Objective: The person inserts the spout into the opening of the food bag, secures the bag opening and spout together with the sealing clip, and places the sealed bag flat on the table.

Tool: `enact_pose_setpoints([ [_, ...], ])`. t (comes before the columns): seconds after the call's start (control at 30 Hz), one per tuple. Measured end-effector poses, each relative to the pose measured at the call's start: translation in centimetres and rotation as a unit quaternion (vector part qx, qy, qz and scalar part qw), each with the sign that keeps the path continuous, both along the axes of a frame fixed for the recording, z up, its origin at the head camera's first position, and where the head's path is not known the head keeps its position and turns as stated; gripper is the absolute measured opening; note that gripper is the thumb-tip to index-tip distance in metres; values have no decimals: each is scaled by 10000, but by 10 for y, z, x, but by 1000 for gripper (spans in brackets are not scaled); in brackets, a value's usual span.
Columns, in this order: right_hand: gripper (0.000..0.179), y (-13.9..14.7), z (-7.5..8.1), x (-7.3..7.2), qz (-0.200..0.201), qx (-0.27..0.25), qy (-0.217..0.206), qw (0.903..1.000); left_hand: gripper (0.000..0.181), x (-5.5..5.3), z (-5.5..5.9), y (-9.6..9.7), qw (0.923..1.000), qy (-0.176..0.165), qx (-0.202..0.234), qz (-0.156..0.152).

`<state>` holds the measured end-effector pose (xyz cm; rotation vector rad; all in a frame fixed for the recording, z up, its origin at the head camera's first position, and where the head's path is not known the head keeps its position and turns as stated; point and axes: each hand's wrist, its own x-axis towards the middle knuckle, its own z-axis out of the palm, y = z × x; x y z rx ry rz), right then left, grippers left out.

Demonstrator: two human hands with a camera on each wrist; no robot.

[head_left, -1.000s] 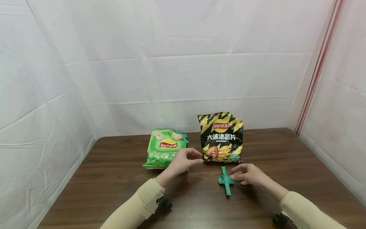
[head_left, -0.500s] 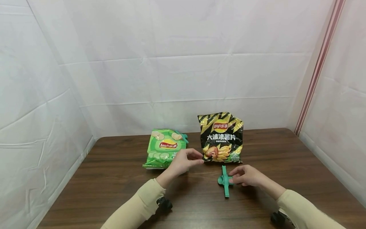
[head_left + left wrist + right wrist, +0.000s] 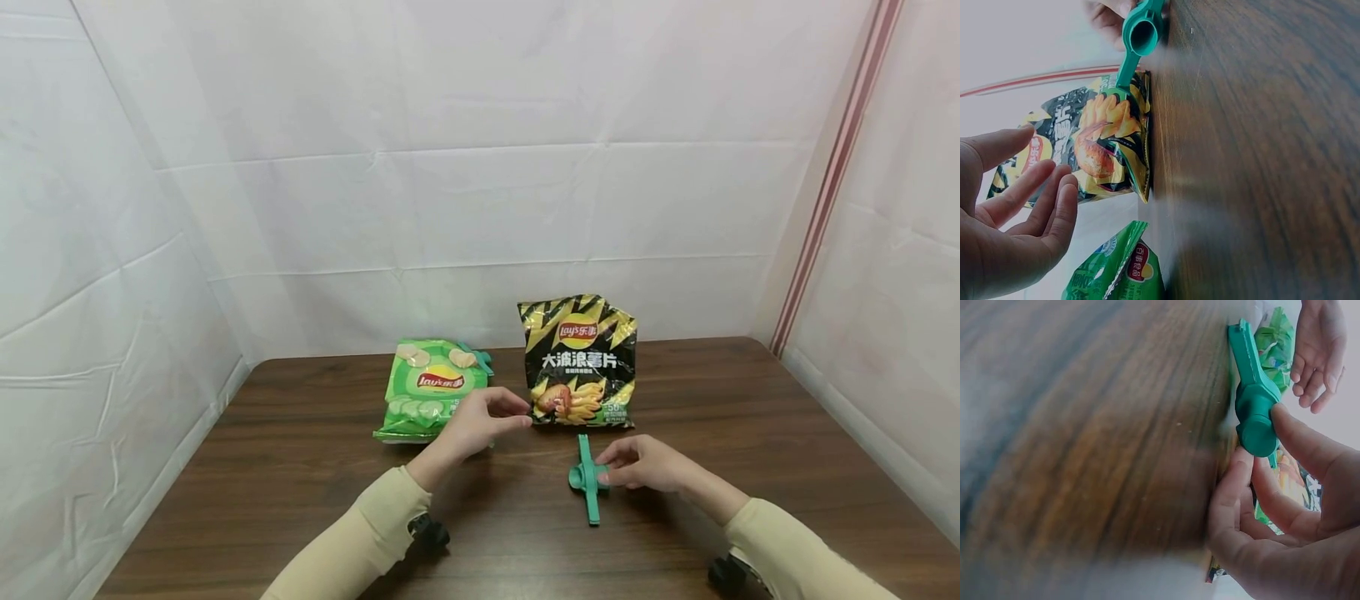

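A teal bag clip with a round capped spout (image 3: 588,482) lies lengthwise, pointing away from me, near the middle of the table. My right hand (image 3: 647,464) pinches its spout from the right; in the right wrist view, thumb and fingertips are on the cap (image 3: 1257,432). Behind the clip stands a black and yellow Lay's chip bag (image 3: 579,362), upright. My left hand (image 3: 480,423) is near that bag's lower left corner. Its fingers are loosely bent and hold nothing, as the left wrist view shows (image 3: 1019,231). Whether a fingertip touches the bag, I cannot tell.
Left of the black bag, a green Lay's chip bag (image 3: 427,385) leans back, partly covered by my left hand. Another teal clip (image 3: 482,360) shows at its upper right edge. White cloth (image 3: 480,208) hangs behind the brown wooden table (image 3: 300,475).
My right hand has taken hold of the clip's spout. The clip has shifted slightly toward me and to the left. My left hand and both bags have hardly moved.
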<state>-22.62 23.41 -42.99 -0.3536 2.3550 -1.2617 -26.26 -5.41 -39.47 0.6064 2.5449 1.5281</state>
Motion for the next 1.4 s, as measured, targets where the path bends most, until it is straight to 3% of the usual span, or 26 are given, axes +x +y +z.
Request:
enact_pose_setpoints([
  [0.57,38,-8,10,0,-290,-1159,-833,9893,27,-3,1,-5,9999,-87,59,31],
  [1.07,45,-6,31,-8,-414,-1408,-616,9873,26,-4,7,1,10000,-36,-11,24],
  [1.4,50,-9,42,-14,-404,-1540,-449,9862,29,-4,13,11,9995,-76,260,-162],
])
